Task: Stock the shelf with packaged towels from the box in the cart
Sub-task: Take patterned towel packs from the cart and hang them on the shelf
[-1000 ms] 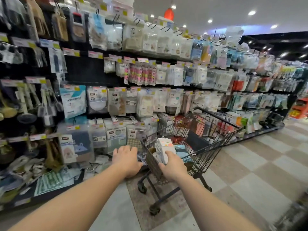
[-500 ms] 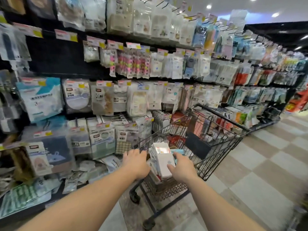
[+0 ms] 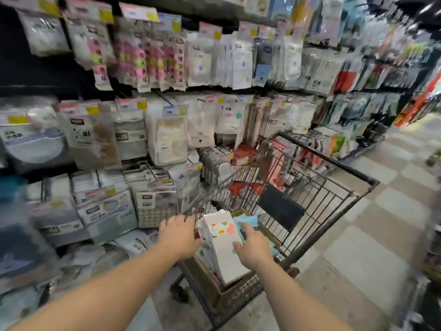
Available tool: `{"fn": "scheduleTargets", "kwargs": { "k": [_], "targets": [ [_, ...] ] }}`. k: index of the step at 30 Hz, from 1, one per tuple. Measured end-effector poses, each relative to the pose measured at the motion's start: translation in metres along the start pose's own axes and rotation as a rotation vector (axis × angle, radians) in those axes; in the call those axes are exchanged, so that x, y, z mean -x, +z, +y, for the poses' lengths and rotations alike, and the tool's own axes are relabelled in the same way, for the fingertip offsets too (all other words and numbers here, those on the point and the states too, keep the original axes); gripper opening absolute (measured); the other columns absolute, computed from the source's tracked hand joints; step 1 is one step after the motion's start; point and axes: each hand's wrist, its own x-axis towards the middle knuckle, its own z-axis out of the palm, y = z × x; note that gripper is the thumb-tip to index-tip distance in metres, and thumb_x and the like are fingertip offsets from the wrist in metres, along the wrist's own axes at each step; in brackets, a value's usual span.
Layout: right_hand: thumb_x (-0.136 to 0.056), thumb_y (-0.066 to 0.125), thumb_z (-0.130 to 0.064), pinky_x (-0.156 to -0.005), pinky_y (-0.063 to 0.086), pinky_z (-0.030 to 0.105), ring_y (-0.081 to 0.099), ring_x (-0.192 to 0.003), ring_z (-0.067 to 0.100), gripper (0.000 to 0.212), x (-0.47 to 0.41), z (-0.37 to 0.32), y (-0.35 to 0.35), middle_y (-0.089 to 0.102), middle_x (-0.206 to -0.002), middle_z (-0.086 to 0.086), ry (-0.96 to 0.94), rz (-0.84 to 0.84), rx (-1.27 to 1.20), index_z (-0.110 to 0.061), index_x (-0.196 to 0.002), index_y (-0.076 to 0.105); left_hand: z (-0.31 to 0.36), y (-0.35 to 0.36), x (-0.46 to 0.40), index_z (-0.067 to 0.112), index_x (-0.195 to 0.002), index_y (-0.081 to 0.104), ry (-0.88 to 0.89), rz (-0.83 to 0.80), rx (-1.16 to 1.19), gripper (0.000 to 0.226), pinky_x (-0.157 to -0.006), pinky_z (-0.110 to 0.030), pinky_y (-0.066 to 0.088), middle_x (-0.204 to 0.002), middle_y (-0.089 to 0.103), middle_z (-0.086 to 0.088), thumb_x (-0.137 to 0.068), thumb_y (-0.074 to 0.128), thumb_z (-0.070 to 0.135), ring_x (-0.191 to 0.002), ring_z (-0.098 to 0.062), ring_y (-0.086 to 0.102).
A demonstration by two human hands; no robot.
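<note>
Evidently early: both hands, left hand (image 3: 177, 237) and right hand (image 3: 253, 249), grip a stack of packaged towels (image 3: 223, 244) in the box (image 3: 222, 299); shelving remains undone.

Bare forearms, seemingly sleeveless, left hand (image 3: 177, 237), right hand (image 3: 254, 248)
</note>
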Motion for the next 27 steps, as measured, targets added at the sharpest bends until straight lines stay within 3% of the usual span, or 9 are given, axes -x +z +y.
{"fn": "scheduleTargets", "kwargs": {
  "k": [8, 13, 17, 23, 27],
  "targets": [
    [-0.096, 0.056, -0.04, -0.108, 0.041, 0.042, 0.046, -0.131, 0.032, 0.066, -0.108, 0.028, 0.039, 0.044, -0.145, 0.011, 0.007, -0.175, 0.007, -0.024, -0.153, 0.027, 0.002, 0.053, -0.072, 0.023, -0.147, 0.036, -0.169, -0.122, 0.037, 0.069, -0.113, -0.045, 0.029, -0.148, 0.043, -0.005, -0.093, 0.047, 0.063, -0.138, -0.028, 0.038],
    [-0.095, 0.057, -0.038, -0.099, 0.045, 0.037, 0.052, -0.124, 0.031, 0.051, -0.185, 0.051, 0.054, 0.055, -0.136, 0.012, -0.007, -0.313, 0.035, -0.015, -0.14, 0.047, 0.018, 0.08, -0.114, 0.022, -0.138, 0.043, -0.295, -0.144, 0.076, 0.062, -0.105, -0.043, 0.037, -0.137, 0.053, -0.007, -0.092, 0.048, 0.063, -0.13, -0.029, 0.046],
    [-0.096, 0.055, -0.038, -0.097, 0.045, 0.036, 0.053, -0.123, 0.032, 0.048, -0.231, 0.066, 0.069, 0.056, -0.135, 0.013, 0.006, -0.416, 0.079, -0.011, -0.136, 0.05, 0.034, 0.108, -0.143, 0.024, -0.138, 0.045, -0.386, -0.221, 0.147, 0.064, -0.104, -0.042, 0.044, -0.138, 0.054, -0.007, -0.089, 0.049, 0.064, -0.129, -0.029, 0.049],
    [-0.095, 0.056, -0.034, -0.099, 0.044, 0.035, 0.052, -0.124, 0.033, 0.049, -0.265, 0.076, 0.095, 0.052, -0.137, 0.015, 0.066, -0.527, 0.054, -0.009, -0.135, 0.048, 0.048, 0.147, -0.169, 0.016, -0.143, 0.04, -0.527, -0.374, 0.306, 0.071, -0.105, -0.042, 0.044, -0.143, 0.049, -0.014, -0.089, 0.06, 0.057, -0.131, -0.033, 0.046],
    [-0.081, 0.061, -0.025, -0.099, 0.05, 0.04, 0.057, -0.113, 0.031, 0.043, -0.273, 0.078, 0.114, 0.059, -0.121, 0.012, 0.08, -0.54, 0.003, -0.013, -0.122, 0.058, 0.053, 0.163, -0.182, 0.015, -0.146, 0.04, -0.679, -0.36, 0.546, 0.072, -0.105, -0.039, 0.045, -0.143, 0.051, -0.012, -0.088, 0.07, 0.045, -0.13, -0.03, 0.05]
  ]
}}
